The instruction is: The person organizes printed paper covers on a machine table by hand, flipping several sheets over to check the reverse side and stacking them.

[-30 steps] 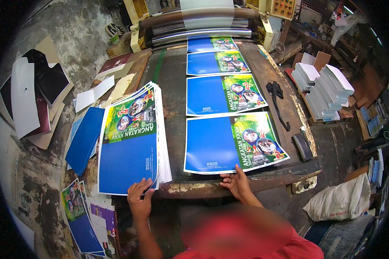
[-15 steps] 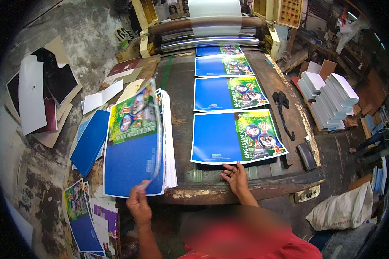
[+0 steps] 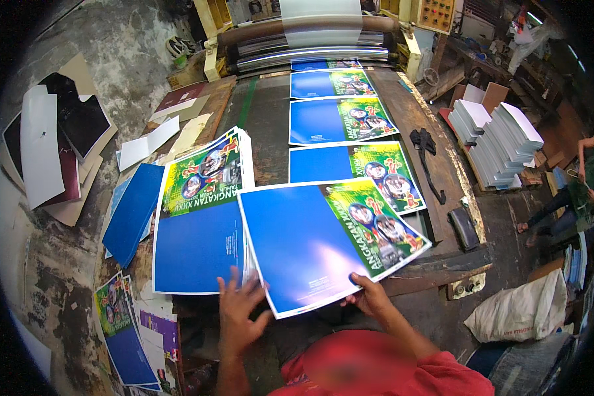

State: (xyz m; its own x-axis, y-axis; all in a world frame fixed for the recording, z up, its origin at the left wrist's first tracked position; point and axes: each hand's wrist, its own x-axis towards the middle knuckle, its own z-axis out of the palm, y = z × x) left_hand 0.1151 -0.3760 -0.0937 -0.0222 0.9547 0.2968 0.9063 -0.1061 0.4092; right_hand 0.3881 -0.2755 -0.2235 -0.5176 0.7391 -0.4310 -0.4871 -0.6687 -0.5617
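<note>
My right hand (image 3: 371,298) grips the near edge of a glossy blue and green printed sheet (image 3: 323,237), lifted off the table and tilted toward the left. My left hand (image 3: 237,310) lies with fingers spread on the near edge of a stack of the same printed sheets (image 3: 201,224) at the table's left side. Further sheets (image 3: 340,120) lie in a row on the dark wooden table (image 3: 264,119), running back to the roller machine (image 3: 303,39).
Loose blue sheets (image 3: 132,211) and cardboard pieces (image 3: 53,145) lie on the floor at left. Stacks of white paper (image 3: 501,142) stand at right. Black scissors (image 3: 426,148) and a dark block (image 3: 464,228) sit at the table's right edge. A white sack (image 3: 525,310) lies lower right.
My right hand has lifted the nearest sheet off the table and carried it left toward the stack. My left hand has moved from the stack's edge to rest flat on it.
</note>
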